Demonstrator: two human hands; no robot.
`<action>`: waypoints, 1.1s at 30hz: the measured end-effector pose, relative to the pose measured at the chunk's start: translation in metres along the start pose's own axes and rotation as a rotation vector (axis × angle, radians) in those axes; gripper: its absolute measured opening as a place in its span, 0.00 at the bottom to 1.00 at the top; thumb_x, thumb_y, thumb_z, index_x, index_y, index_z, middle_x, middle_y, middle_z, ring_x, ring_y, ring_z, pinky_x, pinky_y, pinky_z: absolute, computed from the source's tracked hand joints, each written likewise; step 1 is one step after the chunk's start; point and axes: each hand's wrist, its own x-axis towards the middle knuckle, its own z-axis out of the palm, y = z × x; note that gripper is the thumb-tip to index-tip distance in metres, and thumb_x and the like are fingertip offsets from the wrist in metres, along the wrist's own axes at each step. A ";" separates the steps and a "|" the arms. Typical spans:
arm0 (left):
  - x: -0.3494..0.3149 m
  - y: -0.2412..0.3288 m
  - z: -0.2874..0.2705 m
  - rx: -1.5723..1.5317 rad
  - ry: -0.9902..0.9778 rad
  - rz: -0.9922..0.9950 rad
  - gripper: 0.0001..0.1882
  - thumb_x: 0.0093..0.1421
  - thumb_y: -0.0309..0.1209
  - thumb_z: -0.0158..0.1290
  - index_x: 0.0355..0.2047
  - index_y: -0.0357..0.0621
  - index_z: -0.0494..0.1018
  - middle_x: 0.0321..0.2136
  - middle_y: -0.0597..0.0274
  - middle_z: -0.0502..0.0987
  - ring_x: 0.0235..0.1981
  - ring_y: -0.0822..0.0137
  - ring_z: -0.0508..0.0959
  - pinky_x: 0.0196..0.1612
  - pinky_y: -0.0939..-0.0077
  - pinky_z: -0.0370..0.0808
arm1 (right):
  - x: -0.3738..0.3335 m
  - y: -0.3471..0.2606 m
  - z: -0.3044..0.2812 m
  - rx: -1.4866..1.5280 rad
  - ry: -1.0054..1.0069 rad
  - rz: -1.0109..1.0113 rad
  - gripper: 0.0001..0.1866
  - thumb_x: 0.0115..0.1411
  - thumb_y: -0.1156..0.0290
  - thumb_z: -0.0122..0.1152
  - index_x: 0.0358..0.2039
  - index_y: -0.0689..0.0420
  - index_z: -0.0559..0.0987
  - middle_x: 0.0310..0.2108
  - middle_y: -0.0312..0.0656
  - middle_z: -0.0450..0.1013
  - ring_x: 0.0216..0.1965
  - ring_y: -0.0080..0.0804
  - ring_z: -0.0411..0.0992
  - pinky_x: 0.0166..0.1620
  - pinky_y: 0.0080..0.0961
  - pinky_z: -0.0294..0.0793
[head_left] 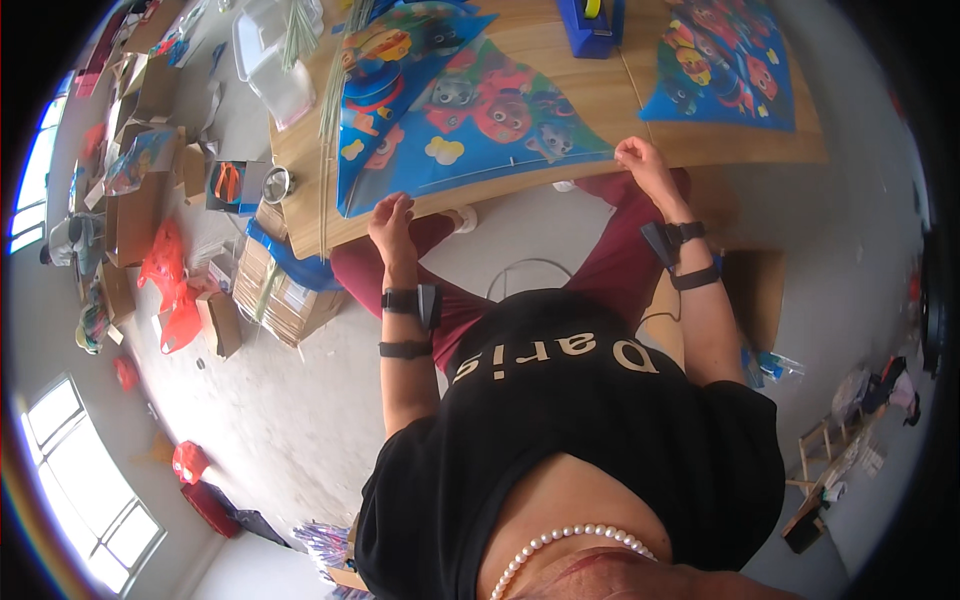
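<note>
A blue triangular kite sail (470, 165) printed with cartoon characters lies on the wooden table, its long edge toward me. A thin pale rod (460, 184) runs along that edge. My right hand (650, 175) is at the sail's right corner, thumb and fingertips pinched together on or right beside the tip. Near the left end of the same edge, my left hand (393, 228) is closed with its fingers curled. Whatever is between its fingers is too small to make out. Another printed sail (375, 85) lies partly beneath, at the left.
A blue tape dispenser (592, 28) stands at the table's far side. More printed sails (725, 70) lie at the right. Long thin sticks (330, 110) lie along the table's left edge. Cardboard boxes (140, 215), a red plastic bag (172, 285) and a flat cardboard stack (275, 285) are on the left floor.
</note>
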 end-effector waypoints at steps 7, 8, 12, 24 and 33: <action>0.015 -0.006 -0.004 0.101 0.038 0.030 0.09 0.59 0.27 0.63 0.39 0.36 0.80 0.27 0.66 0.79 0.26 0.77 0.74 0.32 0.83 0.71 | 0.007 -0.002 0.008 -0.207 0.094 -0.089 0.07 0.63 0.71 0.62 0.39 0.59 0.80 0.35 0.42 0.80 0.40 0.35 0.79 0.44 0.32 0.76; 0.015 -0.005 -0.001 0.161 0.044 0.026 0.09 0.60 0.26 0.62 0.40 0.36 0.80 0.28 0.66 0.79 0.27 0.77 0.75 0.32 0.83 0.71 | 0.008 -0.001 0.007 -0.208 0.094 -0.087 0.07 0.63 0.71 0.62 0.39 0.59 0.80 0.35 0.42 0.80 0.40 0.35 0.79 0.44 0.32 0.76; 0.014 -0.003 0.002 0.304 0.085 0.071 0.07 0.58 0.25 0.62 0.37 0.37 0.82 0.25 0.66 0.79 0.25 0.78 0.74 0.29 0.82 0.69 | 0.009 -0.001 0.010 -0.275 0.112 -0.127 0.07 0.63 0.70 0.63 0.39 0.58 0.79 0.35 0.44 0.80 0.40 0.40 0.79 0.44 0.34 0.76; 0.025 -0.017 -0.001 0.456 0.152 0.128 0.19 0.54 0.27 0.66 0.46 0.38 0.76 0.31 0.53 0.85 0.29 0.70 0.81 0.34 0.76 0.75 | 0.011 0.001 0.021 -0.319 0.231 -0.119 0.17 0.60 0.72 0.65 0.47 0.58 0.71 0.32 0.46 0.79 0.39 0.45 0.79 0.43 0.39 0.76; 0.027 -0.018 0.000 0.530 0.163 0.161 0.18 0.55 0.26 0.65 0.44 0.34 0.76 0.32 0.54 0.84 0.27 0.72 0.80 0.31 0.80 0.75 | 0.011 0.004 0.021 -0.353 0.204 -0.099 0.15 0.63 0.74 0.63 0.47 0.58 0.69 0.33 0.45 0.78 0.37 0.41 0.79 0.42 0.36 0.76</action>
